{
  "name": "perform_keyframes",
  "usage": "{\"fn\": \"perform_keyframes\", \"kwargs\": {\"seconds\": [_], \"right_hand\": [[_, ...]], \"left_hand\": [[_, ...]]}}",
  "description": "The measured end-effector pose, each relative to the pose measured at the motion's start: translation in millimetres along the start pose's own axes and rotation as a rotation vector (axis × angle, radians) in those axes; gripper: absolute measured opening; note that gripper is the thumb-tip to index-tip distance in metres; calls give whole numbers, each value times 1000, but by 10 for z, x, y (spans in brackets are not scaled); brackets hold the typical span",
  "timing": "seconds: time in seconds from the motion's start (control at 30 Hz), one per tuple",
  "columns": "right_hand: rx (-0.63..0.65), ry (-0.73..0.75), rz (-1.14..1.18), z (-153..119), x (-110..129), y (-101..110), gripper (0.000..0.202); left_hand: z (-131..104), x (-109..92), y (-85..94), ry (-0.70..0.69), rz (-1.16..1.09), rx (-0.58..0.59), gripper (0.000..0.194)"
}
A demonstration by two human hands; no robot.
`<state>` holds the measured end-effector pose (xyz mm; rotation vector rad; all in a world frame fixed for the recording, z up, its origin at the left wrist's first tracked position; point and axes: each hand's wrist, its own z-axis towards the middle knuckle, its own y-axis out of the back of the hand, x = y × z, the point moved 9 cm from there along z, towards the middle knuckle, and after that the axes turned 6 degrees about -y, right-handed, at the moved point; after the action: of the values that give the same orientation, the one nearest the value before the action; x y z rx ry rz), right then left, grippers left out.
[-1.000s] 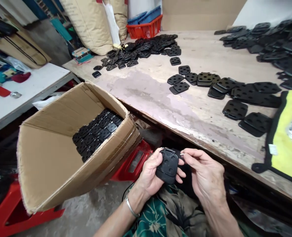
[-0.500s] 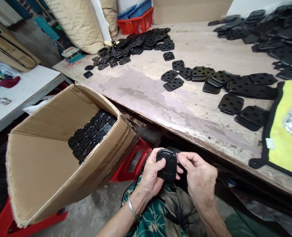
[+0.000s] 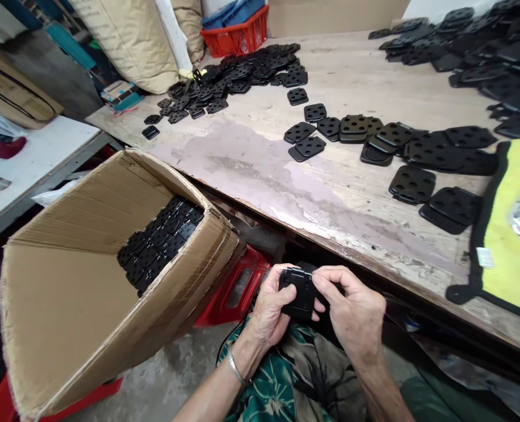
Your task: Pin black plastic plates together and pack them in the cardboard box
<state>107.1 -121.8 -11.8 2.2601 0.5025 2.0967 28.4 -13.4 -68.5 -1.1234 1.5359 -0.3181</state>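
Above my lap, my left hand (image 3: 269, 308) grips a black plate (image 3: 298, 293) with round dimples and a hinge-like top edge, its thumb lying on the face. My right hand (image 3: 352, 305) pinches at the plate's upper right corner; what lies between thumb and forefinger is too small to name. Similar black plates (image 3: 411, 184) lie in a row on the wooden table (image 3: 251, 170), with a pile (image 3: 242, 76) behind. More black plates (image 3: 158, 240) are stacked inside the open cardboard box (image 3: 66, 299) at the left.
A yellow cloth with black edging (image 3: 510, 234) lies on the table at the right, below a large heap of black pieces (image 3: 501, 64). A red basket (image 3: 237, 38) and a sack (image 3: 130, 41) are at the back. Beside the box is a red stool (image 3: 233, 293).
My right hand has moved slightly left, its fingertips now against the corner of the plate. The view has shifted a little; my left hand keeps its grip.
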Motion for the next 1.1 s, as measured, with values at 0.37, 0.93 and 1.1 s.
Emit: {"fn": "perform_keyframes", "kwargs": {"seconds": [0.37, 0.93, 1.1], "right_hand": [[132, -167, 184, -41, -116, -116, 23], [356, -185, 199, 58, -110, -172, 22], [320, 23, 156, 24, 28, -126, 10]], "left_hand": [[-8, 92, -49, 138, 1, 118, 38], [-39, 53, -330, 183, -18, 76, 36], [-138, 49, -343, 185, -19, -33, 36]]}}
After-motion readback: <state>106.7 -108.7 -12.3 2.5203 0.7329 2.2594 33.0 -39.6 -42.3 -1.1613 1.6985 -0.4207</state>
